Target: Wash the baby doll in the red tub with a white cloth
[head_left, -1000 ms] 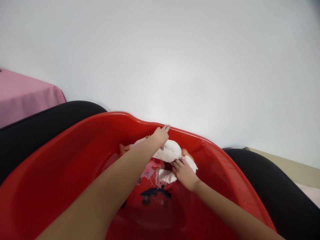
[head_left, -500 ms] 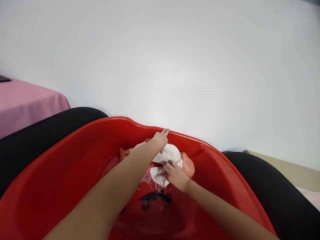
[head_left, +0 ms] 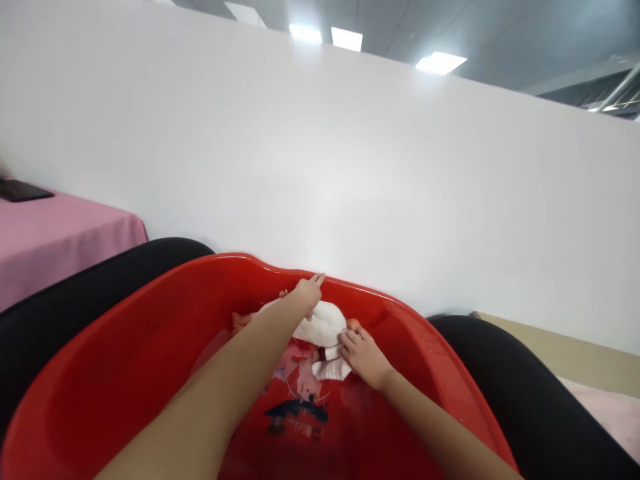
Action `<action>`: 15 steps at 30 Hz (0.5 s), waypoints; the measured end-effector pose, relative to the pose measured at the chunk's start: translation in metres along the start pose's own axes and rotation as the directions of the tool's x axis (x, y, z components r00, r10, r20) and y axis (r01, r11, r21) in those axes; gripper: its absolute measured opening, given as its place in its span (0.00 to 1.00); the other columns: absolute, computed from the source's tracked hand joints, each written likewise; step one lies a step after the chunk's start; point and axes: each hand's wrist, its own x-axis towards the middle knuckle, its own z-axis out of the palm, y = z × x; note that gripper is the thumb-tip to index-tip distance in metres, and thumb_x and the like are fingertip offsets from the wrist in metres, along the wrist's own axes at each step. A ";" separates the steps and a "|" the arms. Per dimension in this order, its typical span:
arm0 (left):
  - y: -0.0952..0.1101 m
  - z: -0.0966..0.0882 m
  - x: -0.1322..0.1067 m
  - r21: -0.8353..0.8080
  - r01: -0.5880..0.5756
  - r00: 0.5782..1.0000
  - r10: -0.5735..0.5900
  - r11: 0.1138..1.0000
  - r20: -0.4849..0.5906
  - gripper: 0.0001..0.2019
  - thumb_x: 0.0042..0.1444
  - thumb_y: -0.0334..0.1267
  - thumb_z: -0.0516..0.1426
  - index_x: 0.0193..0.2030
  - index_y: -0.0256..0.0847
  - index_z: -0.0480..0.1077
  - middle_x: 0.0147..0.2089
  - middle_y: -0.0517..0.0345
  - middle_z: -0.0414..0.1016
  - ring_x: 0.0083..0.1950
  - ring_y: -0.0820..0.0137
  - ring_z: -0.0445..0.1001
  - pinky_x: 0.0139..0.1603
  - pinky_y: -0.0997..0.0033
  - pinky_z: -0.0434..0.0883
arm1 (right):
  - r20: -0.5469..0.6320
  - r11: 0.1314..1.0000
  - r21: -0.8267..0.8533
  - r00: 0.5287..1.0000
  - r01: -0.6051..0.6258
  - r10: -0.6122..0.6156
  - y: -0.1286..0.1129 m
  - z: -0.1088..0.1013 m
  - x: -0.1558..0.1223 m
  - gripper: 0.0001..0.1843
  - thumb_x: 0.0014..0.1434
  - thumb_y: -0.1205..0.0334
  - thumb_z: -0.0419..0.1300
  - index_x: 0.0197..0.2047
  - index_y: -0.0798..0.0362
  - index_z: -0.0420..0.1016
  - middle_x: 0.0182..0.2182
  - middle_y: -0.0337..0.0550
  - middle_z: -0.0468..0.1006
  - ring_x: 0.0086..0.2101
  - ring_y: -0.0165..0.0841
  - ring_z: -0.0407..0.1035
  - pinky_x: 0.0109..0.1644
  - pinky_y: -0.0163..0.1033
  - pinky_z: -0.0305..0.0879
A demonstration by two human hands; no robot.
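A baby doll [head_left: 242, 321] lies on its side in a red plastic tub [head_left: 125, 333], white cloth [head_left: 325, 323] over its body. My left hand [head_left: 309, 291] reaches across the doll's middle, two fingers stretched toward the tub's far rim and the thumb against the white cloth; its other fingers are hidden. At the doll's head end, my right hand [head_left: 365, 357] has its fingers bent onto a ribbed white washcloth [head_left: 332, 367], which hangs below them. The right hand covers most of the doll's head. Shallow water seems to cover the tub's floor.
Dark and pink pictures [head_left: 296, 410] show on the tub's floor. Black curved supports [head_left: 500, 360] flank the tub. A white wall [head_left: 320, 167] stands close behind it. To the left, a pink-covered table [head_left: 75, 227] bears a dark flat device [head_left: 24, 191].
The view has tilted up, bringing ceiling lights into sight. My right hand has shifted over the doll's head, which showed before, and the washcloth is more bunched. My left hand stays on the doll.
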 end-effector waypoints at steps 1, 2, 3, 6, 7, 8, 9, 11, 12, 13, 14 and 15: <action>0.002 -0.003 -0.002 0.012 0.005 1.000 -0.006 1.000 0.012 0.39 0.35 0.46 0.84 0.57 0.41 0.86 0.88 0.48 0.29 0.87 0.36 0.40 0.69 0.46 0.78 | -0.006 1.000 -0.004 1.000 -0.024 0.024 0.002 -0.005 -0.011 0.07 0.72 0.68 0.62 0.46 0.53 0.83 0.53 0.51 0.82 0.52 0.42 0.72 0.64 0.53 0.66; 0.004 -0.006 -0.005 0.028 0.008 1.000 -0.008 1.000 0.029 0.36 0.38 0.47 0.83 0.56 0.40 0.86 0.88 0.47 0.27 0.87 0.35 0.39 0.68 0.45 0.78 | -0.026 0.998 -0.006 0.998 -0.055 0.055 0.004 -0.012 -0.020 0.07 0.71 0.68 0.63 0.47 0.52 0.83 0.53 0.51 0.82 0.52 0.42 0.72 0.64 0.53 0.66; 0.006 -0.009 -0.009 0.040 0.007 0.999 -0.009 0.999 0.043 0.34 0.40 0.47 0.82 0.56 0.39 0.86 0.88 0.45 0.26 0.87 0.35 0.38 0.68 0.44 0.78 | -0.058 0.996 -0.002 0.994 -0.093 0.093 0.006 -0.024 -0.030 0.08 0.71 0.69 0.63 0.48 0.52 0.83 0.53 0.51 0.82 0.52 0.43 0.72 0.65 0.54 0.65; 0.015 -0.013 -0.028 0.025 0.000 1.000 -0.001 1.000 0.025 0.33 0.46 0.44 0.80 0.59 0.39 0.84 0.88 0.40 0.28 0.87 0.34 0.39 0.69 0.41 0.76 | -0.222 0.971 0.062 0.945 -0.232 0.240 0.012 -0.068 -0.061 0.11 0.70 0.70 0.61 0.51 0.49 0.82 0.56 0.50 0.83 0.54 0.44 0.71 0.67 0.55 0.62; 0.019 -0.012 -0.037 0.016 -0.007 1.000 0.007 1.000 0.021 0.35 0.47 0.44 0.80 0.63 0.41 0.82 0.88 0.40 0.28 0.87 0.34 0.40 0.70 0.39 0.75 | -0.283 0.955 0.105 0.912 -0.279 0.298 0.013 -0.083 -0.073 0.13 0.69 0.72 0.61 0.51 0.49 0.81 0.58 0.49 0.82 0.56 0.44 0.70 0.67 0.55 0.60; 0.024 -0.009 -0.047 0.006 -0.019 1.000 0.019 1.000 0.009 0.38 0.48 0.43 0.79 0.66 0.43 0.79 0.88 0.40 0.30 0.86 0.34 0.43 0.70 0.38 0.74 | -0.331 0.933 0.157 0.873 -0.325 0.359 0.013 -0.096 -0.087 0.15 0.67 0.75 0.59 0.50 0.48 0.81 0.60 0.48 0.82 0.58 0.45 0.70 0.68 0.55 0.59; 0.029 -0.006 -0.058 -0.002 -0.032 0.999 0.032 0.999 -0.010 0.39 0.49 0.41 0.79 0.69 0.45 0.77 0.88 0.41 0.34 0.85 0.35 0.48 0.71 0.38 0.74 | -0.364 0.907 0.214 0.832 -0.364 0.420 0.011 -0.108 -0.100 0.18 0.65 0.77 0.58 0.49 0.47 0.80 0.62 0.46 0.81 0.61 0.46 0.68 0.68 0.56 0.59; 0.041 0.004 -0.081 -0.010 -0.056 0.996 0.055 0.998 -0.068 0.34 0.58 0.39 0.73 0.71 0.45 0.74 0.87 0.40 0.47 0.80 0.40 0.62 0.69 0.40 0.74 | -0.391 0.848 0.317 0.756 -0.425 0.525 0.006 -0.124 -0.125 0.22 0.59 0.81 0.55 0.46 0.47 0.80 0.65 0.45 0.79 0.64 0.48 0.67 0.68 0.59 0.59; 0.047 0.010 -0.093 -0.009 -0.061 0.993 0.060 0.998 -0.102 0.30 0.63 0.37 0.69 0.71 0.44 0.73 0.85 0.39 0.54 0.76 0.43 0.68 0.68 0.42 0.75 | -0.387 0.821 0.355 0.729 -0.447 0.564 0.002 -0.128 -0.136 0.24 0.56 0.82 0.54 0.45 0.46 0.79 0.66 0.45 0.78 0.65 0.49 0.66 0.68 0.60 0.59; 0.053 0.015 -0.103 -0.007 -0.062 0.990 0.061 0.998 -0.131 0.27 0.66 0.35 0.65 0.71 0.42 0.73 0.82 0.39 0.60 0.72 0.46 0.72 0.67 0.43 0.76 | -0.383 0.800 0.383 0.709 -0.462 0.592 -0.003 -0.130 -0.145 0.25 0.54 0.82 0.53 0.45 0.46 0.80 0.67 0.46 0.77 0.65 0.51 0.66 0.68 0.62 0.60; 0.059 0.020 -0.113 -0.007 -0.057 0.987 0.056 0.998 -0.147 0.25 0.68 0.32 0.61 0.71 0.41 0.72 0.79 0.39 0.65 0.68 0.48 0.75 0.66 0.45 0.76 | -0.380 0.786 0.404 0.696 -0.467 0.609 -0.007 -0.130 -0.152 0.26 0.53 0.82 0.53 0.44 0.46 0.80 0.68 0.46 0.77 0.66 0.52 0.66 0.68 0.64 0.60; 0.064 0.024 -0.122 -0.008 -0.045 0.986 0.043 0.999 -0.158 0.25 0.68 0.30 0.58 0.71 0.40 0.72 0.76 0.39 0.69 0.66 0.48 0.76 0.64 0.46 0.77 | -0.374 0.776 0.423 0.690 -0.468 0.620 -0.012 -0.130 -0.157 0.26 0.52 0.82 0.53 0.44 0.46 0.80 0.68 0.46 0.76 0.66 0.52 0.66 0.68 0.65 0.60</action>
